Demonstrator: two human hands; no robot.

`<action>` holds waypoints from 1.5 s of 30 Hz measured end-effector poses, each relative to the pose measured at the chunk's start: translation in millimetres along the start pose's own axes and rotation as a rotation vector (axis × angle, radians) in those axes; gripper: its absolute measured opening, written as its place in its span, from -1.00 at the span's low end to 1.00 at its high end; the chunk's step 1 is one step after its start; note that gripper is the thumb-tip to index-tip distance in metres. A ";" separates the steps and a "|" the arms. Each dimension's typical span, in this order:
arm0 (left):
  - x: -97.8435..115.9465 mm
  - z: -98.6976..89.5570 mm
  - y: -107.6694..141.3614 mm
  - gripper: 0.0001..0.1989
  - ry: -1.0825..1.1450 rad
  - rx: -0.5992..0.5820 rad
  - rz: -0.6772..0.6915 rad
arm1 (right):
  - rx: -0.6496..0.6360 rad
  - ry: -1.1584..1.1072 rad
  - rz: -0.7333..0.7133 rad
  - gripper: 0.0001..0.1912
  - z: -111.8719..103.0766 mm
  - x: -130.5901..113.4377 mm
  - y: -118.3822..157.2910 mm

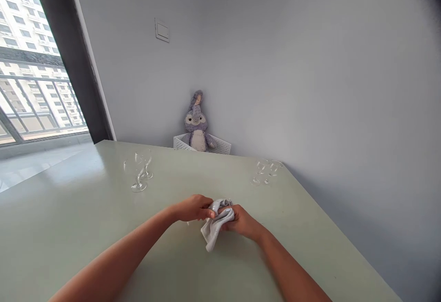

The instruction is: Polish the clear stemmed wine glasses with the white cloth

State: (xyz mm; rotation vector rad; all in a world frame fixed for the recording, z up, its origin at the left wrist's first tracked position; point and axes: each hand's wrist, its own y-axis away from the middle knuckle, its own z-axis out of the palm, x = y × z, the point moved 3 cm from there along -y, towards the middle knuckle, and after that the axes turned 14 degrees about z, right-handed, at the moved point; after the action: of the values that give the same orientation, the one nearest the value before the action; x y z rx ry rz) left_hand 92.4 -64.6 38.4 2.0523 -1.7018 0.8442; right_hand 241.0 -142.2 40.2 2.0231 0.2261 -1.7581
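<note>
Above the near middle of the table, both my hands meet at a light grey cloth [217, 226]. My right hand [243, 221] is closed on it, with the fingers pushed into its folds and a loose corner hanging down. From the left, my left hand [195, 207] is closed on a clear stemmed glass [214, 207], thumb on top. Only a shiny bit of the glass shows at the cloth; my fingers and the fabric hide most of it.
Two stemmed glasses [138, 175] stand on the pale green table [86, 228] at the left. Two more glasses [261, 171] are near its back right edge. Behind the table, a plush toy [198, 132] sits in a white basket [220, 145] by the wall.
</note>
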 end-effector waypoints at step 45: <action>-7.7 -28.4 14.3 -0.65 0.385 -0.097 -0.206 | 0.604 0.442 -0.345 -0.77 -40.3 8.7 -4.7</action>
State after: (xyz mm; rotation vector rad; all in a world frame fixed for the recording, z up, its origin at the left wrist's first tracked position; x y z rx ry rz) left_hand 71.4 -44.7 53.6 1.8195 -1.2764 0.9901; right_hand 276.7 -122.0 34.2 2.9619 0.2032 -1.6794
